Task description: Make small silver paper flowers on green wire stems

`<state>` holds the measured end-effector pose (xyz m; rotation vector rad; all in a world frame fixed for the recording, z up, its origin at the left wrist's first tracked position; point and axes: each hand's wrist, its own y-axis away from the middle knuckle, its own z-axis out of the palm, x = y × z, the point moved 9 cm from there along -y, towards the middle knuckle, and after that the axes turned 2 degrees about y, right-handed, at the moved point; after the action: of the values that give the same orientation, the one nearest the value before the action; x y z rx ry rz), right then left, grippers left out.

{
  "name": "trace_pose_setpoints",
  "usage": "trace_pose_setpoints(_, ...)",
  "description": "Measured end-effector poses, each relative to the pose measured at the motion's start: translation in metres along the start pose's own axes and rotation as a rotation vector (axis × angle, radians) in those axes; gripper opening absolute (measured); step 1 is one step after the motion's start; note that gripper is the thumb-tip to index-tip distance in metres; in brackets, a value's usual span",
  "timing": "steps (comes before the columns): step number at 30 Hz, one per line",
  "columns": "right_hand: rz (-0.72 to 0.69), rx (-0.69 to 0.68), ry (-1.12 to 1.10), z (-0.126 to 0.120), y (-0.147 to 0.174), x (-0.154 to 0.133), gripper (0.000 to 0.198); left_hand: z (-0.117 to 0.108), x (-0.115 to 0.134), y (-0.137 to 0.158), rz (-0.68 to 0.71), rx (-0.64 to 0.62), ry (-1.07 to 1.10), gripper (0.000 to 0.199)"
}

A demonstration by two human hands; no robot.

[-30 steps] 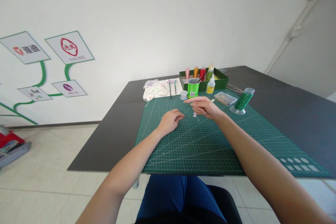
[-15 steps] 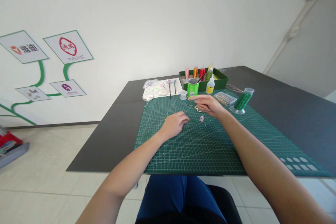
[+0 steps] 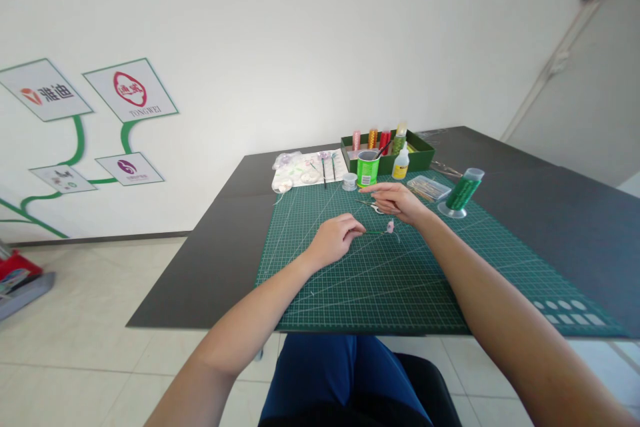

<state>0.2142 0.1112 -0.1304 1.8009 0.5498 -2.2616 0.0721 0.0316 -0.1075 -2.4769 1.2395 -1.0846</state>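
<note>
My left hand [image 3: 336, 240] is closed, its fingertips pinching the thin green stem of a small pale pink flower [image 3: 390, 227]. The stem points to the right, and a fine loose strand trails near the bloom. Above and to the right hovers my right hand [image 3: 395, 202], its index finger stretched out to the left and the other fingers loosely bent; I see nothing held in it. Partly under that hand lie small scissors [image 3: 377, 209] with white handles. Both hands are over the green cutting mat [image 3: 350, 293].
Behind the hands stand a green tub [image 3: 367, 172], a clear spool [image 3: 349, 181] and a glue bottle [image 3: 400, 165]. A dark green box [image 3: 425, 157] holds several thread spools. To the right are a clear case [image 3: 429, 188] and a green thread spool [image 3: 465, 190]. White paper [image 3: 300, 170] bears finished flowers.
My left hand has shifted slightly to the right with the flower, whose head now sits a little further right and more upright. My right hand has barely moved.
</note>
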Motion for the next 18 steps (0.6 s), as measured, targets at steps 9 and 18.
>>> trace_pose_setpoints(9,0.057,0.024,0.051,-0.002,0.000,0.008,0.039,-0.007,0.004,-0.001,0.005,0.057,0.104,0.012)
trace_pose_setpoints(18,0.125,0.019,0.072,-0.001,-0.003,0.022,0.044,-0.017,0.007,-0.002,-0.011,0.128,0.185,0.010)
